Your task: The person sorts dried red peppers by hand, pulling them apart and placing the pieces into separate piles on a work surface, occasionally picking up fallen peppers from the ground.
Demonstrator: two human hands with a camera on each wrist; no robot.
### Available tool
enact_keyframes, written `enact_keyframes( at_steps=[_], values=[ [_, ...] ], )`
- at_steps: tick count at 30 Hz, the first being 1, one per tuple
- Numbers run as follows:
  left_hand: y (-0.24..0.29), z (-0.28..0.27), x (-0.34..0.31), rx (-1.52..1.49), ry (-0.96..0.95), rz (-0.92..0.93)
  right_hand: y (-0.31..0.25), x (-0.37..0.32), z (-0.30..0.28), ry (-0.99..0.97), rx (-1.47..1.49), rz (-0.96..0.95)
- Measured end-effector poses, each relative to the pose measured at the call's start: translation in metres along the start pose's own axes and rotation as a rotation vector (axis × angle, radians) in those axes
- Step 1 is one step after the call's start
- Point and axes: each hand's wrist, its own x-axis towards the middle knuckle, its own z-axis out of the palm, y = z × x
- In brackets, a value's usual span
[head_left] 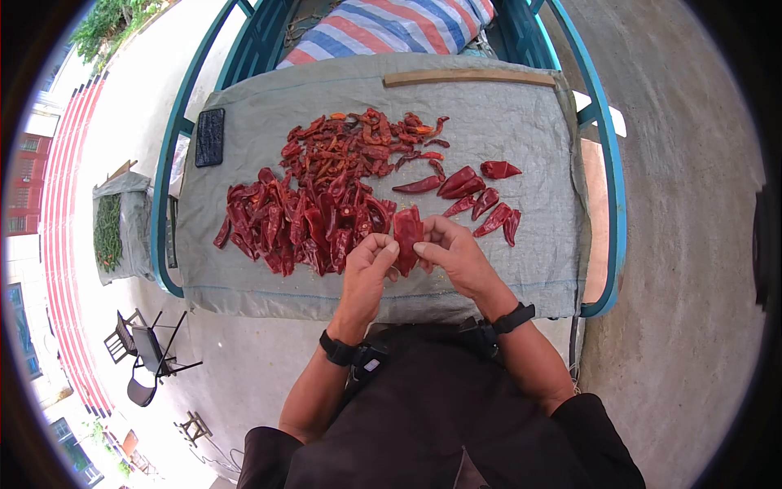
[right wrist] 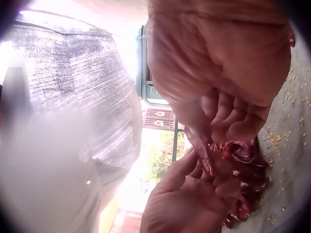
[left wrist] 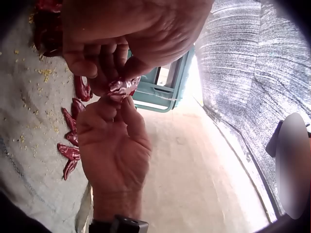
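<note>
Gray cloth lies under a big red pepper pile. The left hand and right hand pinch one pepper by its sides, perhaps so it stays flat. Loose peppers lie to the right.

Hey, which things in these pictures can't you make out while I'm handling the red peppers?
- Held pepper: head view; the left hand and right hand hide parts of it.
- Pepper heap: head view; overlapping peppers hide others, so no exact count.
- Striped sheet: head view; cut off by the top edge, and it covers whatever lies beneath.
- Yellow specks: left wrist view; too small to identify surely.
</note>
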Motion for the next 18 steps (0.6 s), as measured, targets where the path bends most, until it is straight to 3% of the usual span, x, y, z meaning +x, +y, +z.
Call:
enact_keyframes(
  at_steps=[5, 8, 14, 18],
  values=[
    [-0.002, -0.001, -0.002, 0.226, 0.081, 0.006, 0.004, 0.000, -0.005, 0.033, -0.138, 0.067],
    [-0.005, -0.002, -0.005, 0.383, 0.142, 0.129, 0.008, -0.001, -0.010, 0.041, -0.193, 0.108],
    [0.010, -0.024, -0.002, 0.547, 0.416, 0.274, 0.006, -0.002, -0.012, 0.075, -0.216, 0.122],
    [0.030, -0.027, 0.001, 0.974, 0.626, 0.538, 0.003, 0.000, -0.019, 0.091, -0.231, 0.103]
  ],
)
